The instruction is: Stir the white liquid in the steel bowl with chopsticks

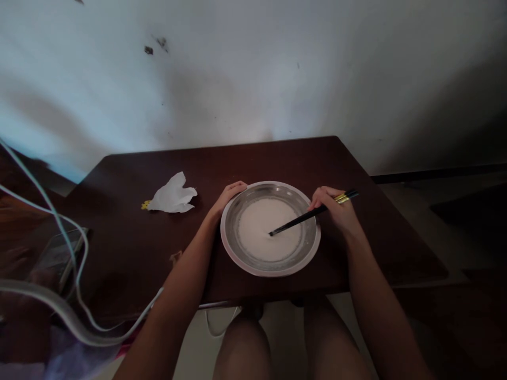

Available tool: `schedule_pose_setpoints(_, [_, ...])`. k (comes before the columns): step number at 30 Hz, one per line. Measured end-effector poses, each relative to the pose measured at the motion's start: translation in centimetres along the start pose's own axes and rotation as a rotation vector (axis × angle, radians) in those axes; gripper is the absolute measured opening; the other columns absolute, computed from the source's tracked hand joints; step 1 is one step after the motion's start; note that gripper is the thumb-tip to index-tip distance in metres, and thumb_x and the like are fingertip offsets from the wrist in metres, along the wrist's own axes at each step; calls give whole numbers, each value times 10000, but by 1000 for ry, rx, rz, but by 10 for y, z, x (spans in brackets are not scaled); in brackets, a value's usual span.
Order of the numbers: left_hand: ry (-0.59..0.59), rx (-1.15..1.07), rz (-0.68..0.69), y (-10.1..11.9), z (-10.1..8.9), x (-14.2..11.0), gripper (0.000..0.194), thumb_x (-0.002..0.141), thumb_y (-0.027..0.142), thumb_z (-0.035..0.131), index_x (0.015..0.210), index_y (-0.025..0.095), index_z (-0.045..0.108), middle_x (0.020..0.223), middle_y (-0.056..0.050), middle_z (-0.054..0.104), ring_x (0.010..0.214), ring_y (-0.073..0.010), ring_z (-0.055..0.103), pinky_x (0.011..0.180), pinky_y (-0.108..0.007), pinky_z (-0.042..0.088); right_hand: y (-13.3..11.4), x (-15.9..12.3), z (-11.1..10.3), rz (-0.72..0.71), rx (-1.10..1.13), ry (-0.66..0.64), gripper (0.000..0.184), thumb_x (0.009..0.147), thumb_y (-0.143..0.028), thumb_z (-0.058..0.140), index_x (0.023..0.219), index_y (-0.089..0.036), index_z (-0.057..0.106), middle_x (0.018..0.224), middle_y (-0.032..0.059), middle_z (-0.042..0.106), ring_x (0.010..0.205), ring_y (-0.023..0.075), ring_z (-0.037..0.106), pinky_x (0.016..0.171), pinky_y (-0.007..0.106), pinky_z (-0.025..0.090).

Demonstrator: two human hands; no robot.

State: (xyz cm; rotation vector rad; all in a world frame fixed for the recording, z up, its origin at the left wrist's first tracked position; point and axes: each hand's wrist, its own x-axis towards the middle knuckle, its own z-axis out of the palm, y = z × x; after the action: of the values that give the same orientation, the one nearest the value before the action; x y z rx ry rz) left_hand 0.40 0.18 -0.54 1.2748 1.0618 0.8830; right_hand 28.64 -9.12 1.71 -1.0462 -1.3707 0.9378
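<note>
A round metal plate (237,211) sits on the dark brown table (130,237) right in front of me, holding a pool of white liquid (261,224). My left hand (227,195) grips the plate's far-left rim, fingers curled over the edge. My right hand (335,208) is closed on a pair of black chopsticks (301,218) with gold tops. Their tips rest in the white liquid near the plate's middle.
A crumpled white tissue (173,195) with a small yellow scrap lies on the table to the left. White cables (75,248) loop over the table's left edge beside a flat dark device (59,250). A pale wall stands behind the table. My knees show below its front edge.
</note>
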Motion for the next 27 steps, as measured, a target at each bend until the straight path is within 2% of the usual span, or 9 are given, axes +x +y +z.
schedule_pose_setpoints(2, [0, -14, -4, 0, 1, 0, 251, 649, 389, 659, 678, 150, 585, 591, 29, 527, 537, -83, 453, 522, -206, 354, 0, 0, 1, 6, -62, -50, 289, 842, -331, 602, 580, -208, 602, 641, -1, 674, 643, 137, 620, 672, 289, 474])
schedule_pose_setpoints(6, [-7, -5, 2, 0, 1, 0, 255, 656, 393, 651, 677, 152, 572, 582, 30, 517, 529, -87, 448, 517, -215, 349, 0, 1, 1, -19, -46, 97, 324, 851, -357, 587, 562, -211, 575, 583, -11, 644, 597, 130, 604, 641, 281, 468])
schedule_pose_setpoints(8, [-6, 1, 0, 0, 1, 0, 258, 661, 396, 648, 687, 152, 570, 585, 29, 518, 529, -88, 451, 517, -215, 347, -1, 1, 1, -3, -8, 53, 349, 851, -368, 582, 540, -210, 557, 555, -14, 623, 570, 129, 592, 625, 282, 466])
schedule_pose_setpoints(11, [-5, -8, -8, 0, 0, 0, 258, 657, 395, 658, 693, 154, 573, 590, 29, 525, 534, -88, 454, 521, -213, 350, -2, 0, 2, 1, -77, -42, 305, 835, -364, 607, 571, -212, 595, 631, 4, 675, 632, 147, 616, 662, 299, 480])
schedule_pose_setpoints(15, [-13, -17, -7, -1, -1, 1, 247, 660, 389, 660, 681, 156, 582, 587, 27, 528, 531, -88, 455, 516, -211, 351, -2, 0, 1, -34, -45, 80, 333, 853, -363, 587, 554, -216, 582, 584, -9, 647, 599, 136, 603, 644, 290, 464])
schedule_pose_setpoints(19, [-14, -21, -5, -3, -1, 2, 221, 679, 369, 649, 683, 159, 581, 585, 26, 527, 521, -84, 460, 510, -206, 357, -2, 0, 0, -1, -46, -54, 312, 848, -352, 595, 569, -212, 593, 618, -4, 663, 624, 142, 613, 665, 296, 468])
schedule_pose_setpoints(21, [-12, -22, -1, -3, -1, 2, 221, 673, 367, 655, 684, 158, 584, 589, 26, 532, 526, -85, 462, 514, -207, 361, -2, 0, 0, -9, -90, -20, 284, 843, -342, 602, 591, -211, 610, 652, 3, 683, 650, 146, 621, 678, 298, 472])
schedule_pose_setpoints(24, [-14, -7, 8, -3, -1, 2, 231, 678, 375, 647, 675, 157, 572, 587, 27, 522, 529, -89, 463, 521, -214, 360, -2, 0, 0, -30, -42, 71, 314, 855, -320, 581, 561, -211, 583, 587, -13, 644, 601, 130, 600, 650, 284, 457])
schedule_pose_setpoints(27, [-14, -4, 10, -2, 0, 1, 238, 681, 381, 645, 677, 156, 568, 591, 28, 514, 528, -89, 461, 521, -215, 350, -2, 0, 0, -7, -30, -25, 304, 847, -298, 586, 557, -207, 580, 601, -11, 649, 606, 132, 603, 649, 285, 454])
